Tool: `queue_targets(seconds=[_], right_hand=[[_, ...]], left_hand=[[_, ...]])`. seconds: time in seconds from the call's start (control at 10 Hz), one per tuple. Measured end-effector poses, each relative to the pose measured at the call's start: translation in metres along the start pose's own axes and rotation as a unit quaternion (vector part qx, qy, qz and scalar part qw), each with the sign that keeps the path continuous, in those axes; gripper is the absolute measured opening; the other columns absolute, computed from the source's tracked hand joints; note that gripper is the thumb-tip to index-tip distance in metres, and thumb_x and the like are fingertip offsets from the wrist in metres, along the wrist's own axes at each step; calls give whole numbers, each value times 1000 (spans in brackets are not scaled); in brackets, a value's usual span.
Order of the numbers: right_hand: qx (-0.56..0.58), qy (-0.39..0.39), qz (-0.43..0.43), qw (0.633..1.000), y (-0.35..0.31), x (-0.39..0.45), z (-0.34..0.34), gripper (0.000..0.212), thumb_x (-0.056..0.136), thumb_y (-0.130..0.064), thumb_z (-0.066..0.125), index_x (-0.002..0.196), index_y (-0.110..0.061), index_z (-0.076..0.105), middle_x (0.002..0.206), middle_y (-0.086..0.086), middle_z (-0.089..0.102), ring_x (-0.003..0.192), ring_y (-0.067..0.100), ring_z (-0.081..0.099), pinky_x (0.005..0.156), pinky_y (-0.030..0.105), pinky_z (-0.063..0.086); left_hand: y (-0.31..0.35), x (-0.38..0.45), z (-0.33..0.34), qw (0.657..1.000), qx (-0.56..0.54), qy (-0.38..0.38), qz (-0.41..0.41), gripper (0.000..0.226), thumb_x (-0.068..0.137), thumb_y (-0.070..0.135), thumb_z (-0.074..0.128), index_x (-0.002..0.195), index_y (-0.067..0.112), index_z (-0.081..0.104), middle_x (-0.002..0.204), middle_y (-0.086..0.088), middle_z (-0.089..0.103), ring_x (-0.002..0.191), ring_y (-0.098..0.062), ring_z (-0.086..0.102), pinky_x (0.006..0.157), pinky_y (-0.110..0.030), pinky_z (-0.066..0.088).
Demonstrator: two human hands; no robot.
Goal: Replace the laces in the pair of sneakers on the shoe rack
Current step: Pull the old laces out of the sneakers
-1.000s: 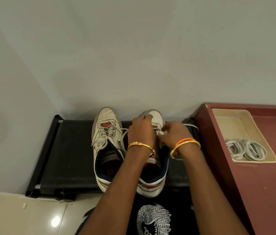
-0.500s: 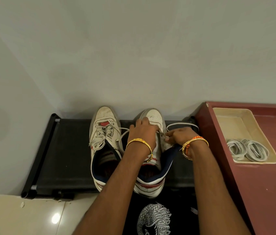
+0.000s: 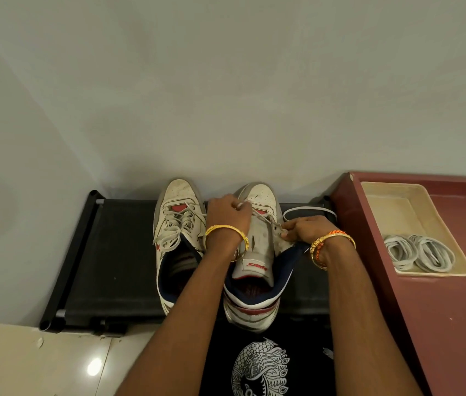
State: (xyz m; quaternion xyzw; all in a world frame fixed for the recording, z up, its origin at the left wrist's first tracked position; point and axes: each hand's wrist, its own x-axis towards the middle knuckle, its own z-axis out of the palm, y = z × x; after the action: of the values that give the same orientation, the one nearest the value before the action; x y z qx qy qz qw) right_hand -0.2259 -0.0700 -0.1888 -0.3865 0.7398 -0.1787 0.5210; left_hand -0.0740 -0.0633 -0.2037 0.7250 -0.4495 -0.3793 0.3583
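While both sneakers sit side by side on the black rack (image 3: 117, 252), toes to the wall, only the right sneaker (image 3: 257, 252) is being worked on.

Left sneaker (image 3: 177, 221): white, scuffed, red patch near the toe, red star on the side, navy collar lining. Lace still in, slack, ends hanging loose over the side.

Right sneaker: same colours, grey sole edge at the toe, red and white stripes across the heel. Tongue (image 3: 257, 250) exposed and dirty, red logo tab at its near end. Upper eyelets are empty; lace (image 3: 266, 217) still crosses near the toe end. One white loop of it trails off to the right across the rack toward the cabinet. Heel overhangs the rack's front edge.

Left hand (image 3: 227, 215): knuckles up, fingers curled at the lace rows on the sneaker's left side. Looks like a pinch on the lace, fingertips mostly hidden. Gold bangle on the wrist.

Right hand (image 3: 309, 228): fingers curled, thumb and fingertips pinching the right eyelet flap, where the lace runs. Gold and orange bangles on the wrist.

Right of the rack, touching it: maroon cabinet (image 3: 440, 324). On top a beige tray (image 3: 392, 201), with two coils of white laces (image 3: 417, 252) at its near end, touching each other.

Pale tile floor lower left, plain grey wall behind.
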Motion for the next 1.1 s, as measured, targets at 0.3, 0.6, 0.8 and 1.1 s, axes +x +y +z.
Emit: queue_targets(seconds=[0.3,0.6,0.8,1.1], right_hand=[[-43,-18,-16,999,-2,-8,-1,28,86,0,60,113,1,65,110,10,64,101,24,59,85,31,48],[-5,-11,-11,1000,-5,-16,1,22,86,1,60,105,-2,69,107,11,66,65,6,50,58,18,42],[-16,-17,-13,1000,-6,-19,1,21,85,0,61,104,-3,70,103,11,65,68,8,51,52,21,41],[-76,-27,-33,996,-7,-16,-2,27,87,-3,60,113,-2,67,118,9,64,82,11,54,68,20,44]], left_hand=[[8,2,-7,969,-188,-58,-150,19,81,17,67,72,11,52,69,-2,53,61,-15,49,56,-24,42],[11,-3,4,924,340,-128,119,32,83,23,64,114,23,57,115,-8,59,107,-27,54,88,-37,47],[14,-2,7,917,366,-90,133,26,92,35,57,110,21,69,120,-6,59,113,-26,51,91,-39,44],[18,11,-38,949,-283,137,13,5,91,12,57,87,13,58,109,-3,60,102,-17,60,97,-41,48]])
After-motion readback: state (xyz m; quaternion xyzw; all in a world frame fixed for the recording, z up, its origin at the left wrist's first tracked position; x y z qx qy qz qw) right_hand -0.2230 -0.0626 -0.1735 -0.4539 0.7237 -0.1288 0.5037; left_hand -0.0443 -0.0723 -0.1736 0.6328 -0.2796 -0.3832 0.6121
